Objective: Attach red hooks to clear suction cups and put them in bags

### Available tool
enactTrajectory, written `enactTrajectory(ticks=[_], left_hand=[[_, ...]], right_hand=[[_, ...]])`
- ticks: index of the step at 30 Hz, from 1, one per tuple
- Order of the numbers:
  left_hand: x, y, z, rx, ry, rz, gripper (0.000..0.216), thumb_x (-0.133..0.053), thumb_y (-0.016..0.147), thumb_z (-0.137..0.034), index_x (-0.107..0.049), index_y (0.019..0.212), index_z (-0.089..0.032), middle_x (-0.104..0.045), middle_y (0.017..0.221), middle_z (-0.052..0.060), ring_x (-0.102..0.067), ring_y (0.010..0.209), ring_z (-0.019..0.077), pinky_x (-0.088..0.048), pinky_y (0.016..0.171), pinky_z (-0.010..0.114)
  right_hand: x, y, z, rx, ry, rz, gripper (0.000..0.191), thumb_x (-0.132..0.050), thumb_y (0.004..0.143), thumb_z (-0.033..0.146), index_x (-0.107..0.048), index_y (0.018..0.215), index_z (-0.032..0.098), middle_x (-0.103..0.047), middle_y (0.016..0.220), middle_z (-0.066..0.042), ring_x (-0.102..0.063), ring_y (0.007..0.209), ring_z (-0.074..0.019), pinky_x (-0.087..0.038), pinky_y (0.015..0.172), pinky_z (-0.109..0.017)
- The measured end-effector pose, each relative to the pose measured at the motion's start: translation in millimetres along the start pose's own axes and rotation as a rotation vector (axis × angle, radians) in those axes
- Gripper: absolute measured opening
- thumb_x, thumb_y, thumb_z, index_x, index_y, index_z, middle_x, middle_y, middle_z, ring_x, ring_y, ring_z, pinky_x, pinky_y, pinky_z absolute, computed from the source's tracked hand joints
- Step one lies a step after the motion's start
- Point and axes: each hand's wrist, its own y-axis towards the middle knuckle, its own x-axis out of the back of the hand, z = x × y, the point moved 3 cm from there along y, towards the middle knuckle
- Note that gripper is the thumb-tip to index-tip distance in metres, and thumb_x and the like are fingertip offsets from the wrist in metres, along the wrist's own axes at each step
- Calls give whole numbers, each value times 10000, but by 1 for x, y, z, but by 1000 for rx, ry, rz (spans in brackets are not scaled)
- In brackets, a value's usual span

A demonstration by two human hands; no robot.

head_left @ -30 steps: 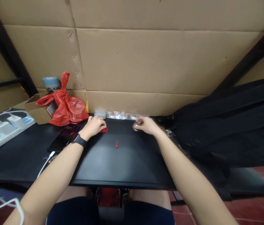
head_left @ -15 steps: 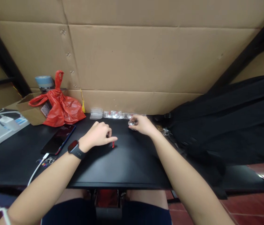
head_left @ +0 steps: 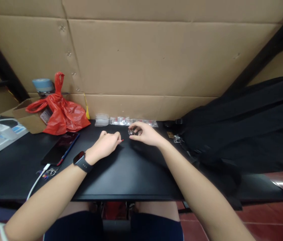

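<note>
My left hand (head_left: 106, 144), with a dark watch (head_left: 82, 160) on its wrist, hovers low over the black tabletop. Its fingers pinch a small red cord-like piece (head_left: 122, 140), of which only a short end shows. Just to the right, my right hand (head_left: 146, 134) holds a small round shiny disc (head_left: 130, 132) by its edge between thumb and fingers. The disc faces left, close to the red piece but apart from it. Behind both hands, small clear packets (head_left: 121, 121) with shiny round pieces lie in a row along the back wall.
At the left are a phone (head_left: 60, 149) on a white cable, a key bunch (head_left: 48, 172), a red plastic bag (head_left: 66, 115), a cardboard box (head_left: 31, 120) and a power strip (head_left: 3, 139). Black cloth (head_left: 244, 130) covers the right side. Keyrings (head_left: 178, 139) lie beside it.
My right hand has moved left with the disc, away from the packets. My left hand's fingers have closed in around the red piece and lifted it slightly, so less of it shows.
</note>
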Motion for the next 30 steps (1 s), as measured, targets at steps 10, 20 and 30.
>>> enactTrajectory(ticks=[10, 20, 30], left_hand=[[16, 3, 3, 154, -161, -223, 140, -580, 933, -345, -689, 960, -262, -753, 985, -10, -658, 922, 207, -289, 854, 358], [17, 5, 1, 118, -234, -266, 175, -431, 964, -238, -604, 962, -205, -694, 995, 40, -618, 948, 213, -357, 814, 336], [21, 3, -2, -55, -206, -385, 113, -442, 923, -181, -540, 867, -190, -604, 876, 62, -562, 831, 203, -448, 780, 325]], right_hand=[[-18, -1, 26, 96, 279, -107, 440, -793, 713, 328, -612, 1102, 232, -646, 1137, -78, -659, 935, -200, -570, 755, -335], [-31, -1, 42, 205, 226, -238, 436, -812, 714, 336, -622, 1092, 230, -700, 1061, -66, -682, 989, -223, -574, 797, -348], [-27, -5, 54, 285, 121, -297, 347, -795, 754, 307, -646, 1055, 223, -726, 1014, -59, -688, 940, -214, -559, 778, -337]])
